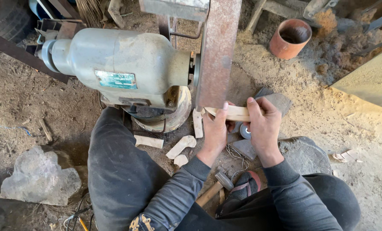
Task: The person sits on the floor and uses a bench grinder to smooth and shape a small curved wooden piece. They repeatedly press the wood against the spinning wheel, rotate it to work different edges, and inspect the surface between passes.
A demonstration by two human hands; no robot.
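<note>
Wood this pale, a short, curved, light and stiff blank, sits clamped between my left hand and right hand, its left tip at the rusty vertical sanding belt, best gripped mid-length.

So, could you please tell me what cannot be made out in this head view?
- Sanding belt: its top is cut off by the frame edge.
- Wooden piece: its right end is hidden under the right hand.
- Hammer: its handle end is hidden behind the left sleeve.
</note>
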